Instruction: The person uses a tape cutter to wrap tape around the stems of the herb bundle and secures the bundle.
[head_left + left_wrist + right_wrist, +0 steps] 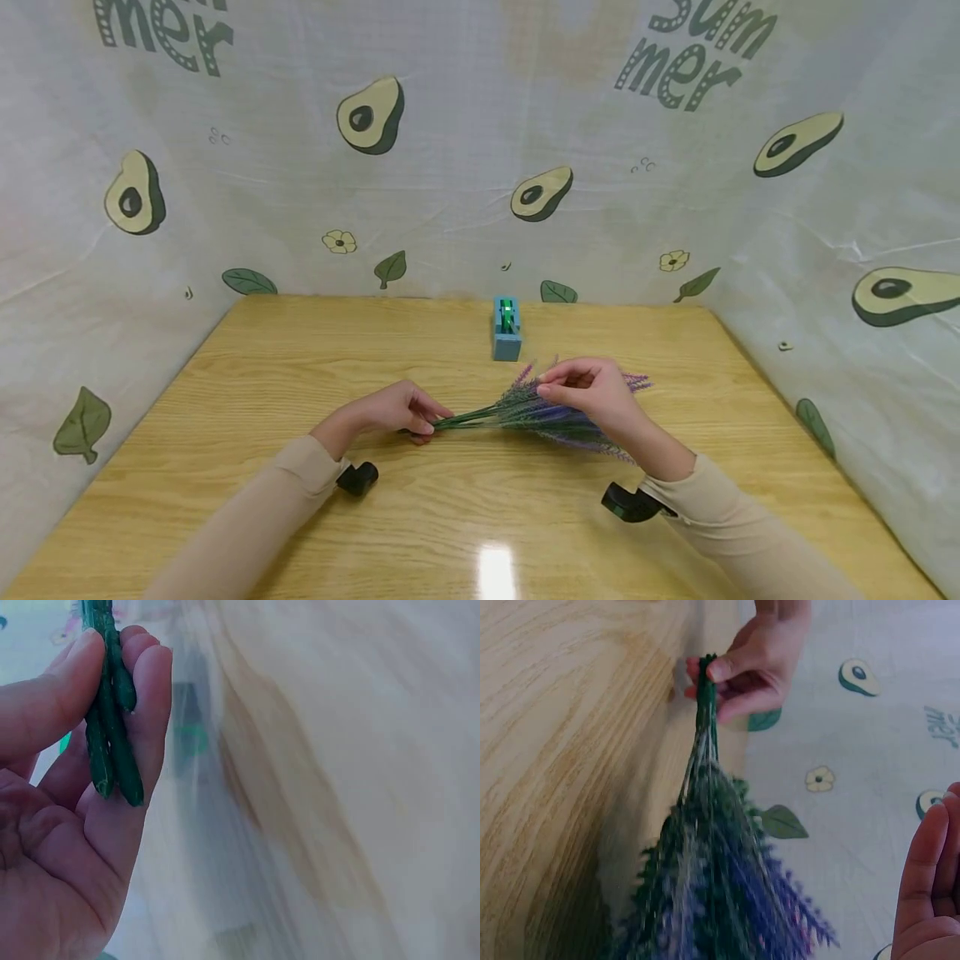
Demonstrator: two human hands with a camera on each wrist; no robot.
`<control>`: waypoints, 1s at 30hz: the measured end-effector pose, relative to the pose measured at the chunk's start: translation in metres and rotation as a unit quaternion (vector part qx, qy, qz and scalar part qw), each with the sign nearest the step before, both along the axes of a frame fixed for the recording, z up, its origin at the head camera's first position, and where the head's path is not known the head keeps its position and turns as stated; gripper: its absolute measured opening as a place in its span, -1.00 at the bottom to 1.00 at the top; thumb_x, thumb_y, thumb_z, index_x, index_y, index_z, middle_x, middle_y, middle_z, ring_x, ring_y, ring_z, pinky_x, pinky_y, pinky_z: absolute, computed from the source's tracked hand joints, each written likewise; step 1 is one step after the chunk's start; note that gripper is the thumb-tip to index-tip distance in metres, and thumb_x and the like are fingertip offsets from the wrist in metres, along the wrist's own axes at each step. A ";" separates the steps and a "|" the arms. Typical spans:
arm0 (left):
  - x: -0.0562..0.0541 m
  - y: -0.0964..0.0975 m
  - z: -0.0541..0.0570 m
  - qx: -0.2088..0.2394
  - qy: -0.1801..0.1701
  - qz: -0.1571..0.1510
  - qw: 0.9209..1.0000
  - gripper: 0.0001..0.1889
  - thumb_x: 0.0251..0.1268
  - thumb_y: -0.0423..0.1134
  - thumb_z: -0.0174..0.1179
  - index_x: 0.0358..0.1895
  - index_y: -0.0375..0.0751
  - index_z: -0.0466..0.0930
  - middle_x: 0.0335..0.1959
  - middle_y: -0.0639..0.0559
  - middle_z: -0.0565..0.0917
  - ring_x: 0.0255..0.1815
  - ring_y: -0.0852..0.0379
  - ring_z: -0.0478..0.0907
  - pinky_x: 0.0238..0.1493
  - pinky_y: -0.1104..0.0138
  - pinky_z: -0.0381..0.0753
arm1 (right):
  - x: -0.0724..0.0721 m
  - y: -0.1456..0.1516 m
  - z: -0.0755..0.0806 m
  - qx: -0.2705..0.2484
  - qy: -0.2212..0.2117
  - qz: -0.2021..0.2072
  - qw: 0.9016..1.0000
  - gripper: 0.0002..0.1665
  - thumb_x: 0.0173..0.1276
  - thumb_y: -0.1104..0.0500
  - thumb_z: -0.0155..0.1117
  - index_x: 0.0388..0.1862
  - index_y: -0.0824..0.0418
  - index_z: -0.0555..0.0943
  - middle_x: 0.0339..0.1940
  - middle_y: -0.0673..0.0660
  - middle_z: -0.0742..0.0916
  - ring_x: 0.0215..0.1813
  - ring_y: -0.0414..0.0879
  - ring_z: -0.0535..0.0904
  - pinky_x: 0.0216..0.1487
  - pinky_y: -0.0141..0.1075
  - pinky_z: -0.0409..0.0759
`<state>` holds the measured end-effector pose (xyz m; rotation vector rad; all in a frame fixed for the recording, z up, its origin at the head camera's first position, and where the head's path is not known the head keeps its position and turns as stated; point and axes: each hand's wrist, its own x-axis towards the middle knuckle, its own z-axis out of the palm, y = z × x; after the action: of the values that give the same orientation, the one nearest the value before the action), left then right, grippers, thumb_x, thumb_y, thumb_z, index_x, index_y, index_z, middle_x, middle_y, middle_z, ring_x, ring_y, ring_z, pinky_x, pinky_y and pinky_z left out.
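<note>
The head view places the blue holder (pixel 507 346), fitted with a green insert, at the far side of the wooden table (pixel 420 533) before a printed cloth (pixel 450 83). The bunch of purple flowers (pixel 517 408) is held crosswise on the near side of the holder, stems to its left and blooms to its right; whether the bunch touches the table cannot be told. The left hand (pixel 408 410), left of the holder and nearer the person, grips the stems. The left wrist view alone shows the stem ends (pixel 116 780) closely: at least three dark green tips, pinched between thumb and fingers and protruding over the palm. The right hand (pixel 596 392), right of the holder and nearer the person, appears over the blooms in the head view, thumb and forefinger curved with tips close together. The right wrist view, which cuts off part of that hand, shows its fingers loosely extended, holding nothing visible, apart from the blooms; it also shows the purple spikes (pixel 742 892) fanning out below the gathered stems.
</note>
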<state>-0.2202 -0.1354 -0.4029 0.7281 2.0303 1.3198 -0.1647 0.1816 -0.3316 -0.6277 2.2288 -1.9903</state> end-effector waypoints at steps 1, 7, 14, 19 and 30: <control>-0.001 0.004 0.001 0.001 -0.001 0.000 1.000 -0.65 0.20 -0.61 0.10 0.06 -0.42 0.56 -0.46 -0.19 0.65 -0.58 0.11 0.47 -0.42 0.32 0.54 | 0.000 -0.001 0.000 0.002 -0.002 -0.002 1.000 -0.73 0.19 0.28 0.35 -0.26 0.51 0.61 -0.34 0.06 0.70 -0.35 -0.09 0.60 -0.25 -0.22 0.62; -0.007 0.027 0.004 0.000 -0.012 0.011 1.000 -0.69 0.17 -0.62 0.12 0.01 -0.47 0.58 -0.36 -0.22 0.68 -0.56 0.14 0.49 -0.40 0.33 0.56 | 0.001 -0.005 -0.005 0.003 -0.010 -0.004 1.000 -0.73 0.19 0.28 0.36 -0.26 0.51 0.62 -0.31 0.09 0.69 -0.33 -0.09 0.61 -0.24 -0.23 0.62; -0.008 0.052 0.006 -0.029 -0.022 0.067 0.997 -0.75 0.16 -0.55 0.19 -0.06 -0.41 0.64 -0.24 -0.14 0.70 -0.22 0.10 0.64 -0.12 0.28 0.59 | 0.003 -0.011 -0.010 0.020 0.001 -0.010 1.000 -0.73 0.19 0.32 0.35 -0.25 0.55 0.61 -0.37 0.07 0.70 -0.38 -0.10 0.61 -0.33 -0.29 0.60; -0.011 0.065 0.009 -0.024 -0.038 0.080 0.996 -0.74 0.17 -0.52 0.20 -0.06 -0.40 0.64 -0.27 -0.13 0.70 -0.21 0.10 0.64 -0.13 0.31 0.59 | 0.004 -0.012 -0.015 0.038 0.010 -0.013 0.999 -0.76 0.19 0.31 0.34 -0.26 0.51 0.63 -0.43 0.05 0.70 -0.43 -0.12 0.58 -0.39 -0.32 0.56; -0.012 0.079 0.021 -0.004 -0.065 0.088 0.994 -0.75 0.19 -0.55 0.16 -0.05 -0.45 0.61 -0.30 -0.18 0.70 -0.35 0.06 0.66 -0.27 0.29 0.62 | 0.012 -0.015 -0.034 0.000 -0.014 0.011 1.000 -0.70 0.20 0.33 0.33 -0.24 0.61 0.58 -0.44 0.01 0.70 -0.43 -0.16 0.58 -0.36 -0.31 0.58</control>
<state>-0.2322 -0.0568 -0.3824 0.4539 2.0294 1.4193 -0.1530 0.1662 -0.3659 -0.6181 2.1971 -1.9751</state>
